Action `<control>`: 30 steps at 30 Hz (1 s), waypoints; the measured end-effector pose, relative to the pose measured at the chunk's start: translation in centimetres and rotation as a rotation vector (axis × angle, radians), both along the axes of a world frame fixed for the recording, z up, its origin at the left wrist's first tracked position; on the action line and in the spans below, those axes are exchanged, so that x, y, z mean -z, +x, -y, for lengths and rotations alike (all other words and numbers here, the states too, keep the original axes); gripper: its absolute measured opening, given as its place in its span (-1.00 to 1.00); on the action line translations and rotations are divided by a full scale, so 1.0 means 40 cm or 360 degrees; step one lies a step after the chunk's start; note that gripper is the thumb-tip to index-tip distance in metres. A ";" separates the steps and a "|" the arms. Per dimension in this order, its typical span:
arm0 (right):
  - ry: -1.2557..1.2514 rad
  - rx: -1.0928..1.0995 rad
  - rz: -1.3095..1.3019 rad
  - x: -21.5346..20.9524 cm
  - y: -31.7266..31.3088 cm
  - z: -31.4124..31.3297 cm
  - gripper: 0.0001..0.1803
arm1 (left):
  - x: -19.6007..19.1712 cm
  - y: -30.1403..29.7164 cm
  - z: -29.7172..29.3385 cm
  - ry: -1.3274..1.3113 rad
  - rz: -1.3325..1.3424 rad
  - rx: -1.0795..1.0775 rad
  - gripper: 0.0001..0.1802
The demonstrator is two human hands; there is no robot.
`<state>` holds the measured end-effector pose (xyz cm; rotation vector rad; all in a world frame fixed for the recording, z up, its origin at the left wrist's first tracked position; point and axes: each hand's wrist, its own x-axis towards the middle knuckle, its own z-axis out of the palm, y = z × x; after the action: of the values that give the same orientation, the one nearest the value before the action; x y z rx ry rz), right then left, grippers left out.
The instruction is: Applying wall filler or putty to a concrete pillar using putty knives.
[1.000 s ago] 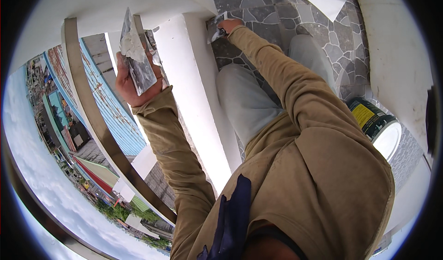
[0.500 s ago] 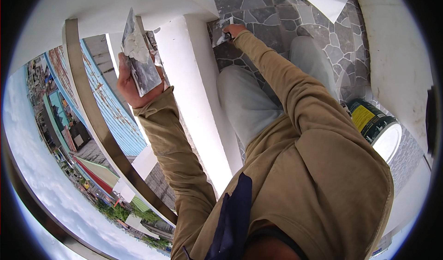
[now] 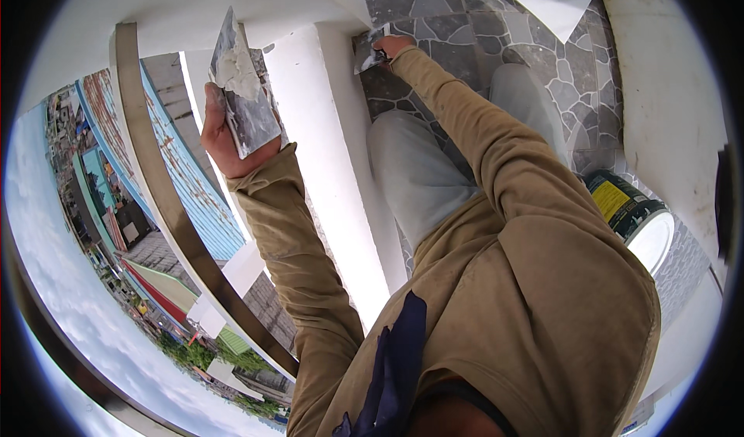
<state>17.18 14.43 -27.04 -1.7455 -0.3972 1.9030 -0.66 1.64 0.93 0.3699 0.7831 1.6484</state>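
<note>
Putty (image 3: 239, 74) sits on steel blade (image 3: 254, 120) gripped in your L hand (image 3: 219, 136); your R hand (image 3: 395, 46), clutching smeared trowel (image 3: 367, 54), has edged twd white low wall (image 3: 342, 88), apparently mid-stroke; contact unclear.

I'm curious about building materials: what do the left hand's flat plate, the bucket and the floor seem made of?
Flat plate: probably metal, scuffed, given its grey sheen.
Bucket: likely plastic, smooth and glossy, judging by its highlights; painted metal is possible.
Floor: perhaps tile with a stone-look finish, as straight seams cross the pattern.
</note>
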 end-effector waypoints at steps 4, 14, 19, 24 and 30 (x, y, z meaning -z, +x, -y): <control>0.0141 0.0035 -0.0011 -0.008 -0.027 -0.004 -0.79 | -0.007 0.010 -0.009 -0.0024 0.0007 -0.0004 -0.65; 0.0509 -0.0295 0.0268 -0.111 -0.023 0.071 -0.71 | -0.005 0.006 0.004 -0.0048 -0.0028 -0.0067 -0.62; 0.0164 -0.0043 -0.0079 -0.089 0.037 0.063 -0.73 | 0.000 0.007 -0.011 -0.0037 0.0061 -0.0068 -0.58; 0.0170 0.0053 -0.0242 -0.085 0.069 0.070 -0.75 | -0.002 0.007 -0.010 -0.0014 0.0098 -0.0046 -0.56; 0.0051 0.0338 -0.0436 -0.136 0.042 0.083 -0.73 | 0.002 0.003 -0.007 -0.0016 0.0108 -0.0113 -0.56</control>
<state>18.87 11.12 -21.61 -1.4178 -0.1342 1.9328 -0.52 1.91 0.85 0.2804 0.7610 1.7137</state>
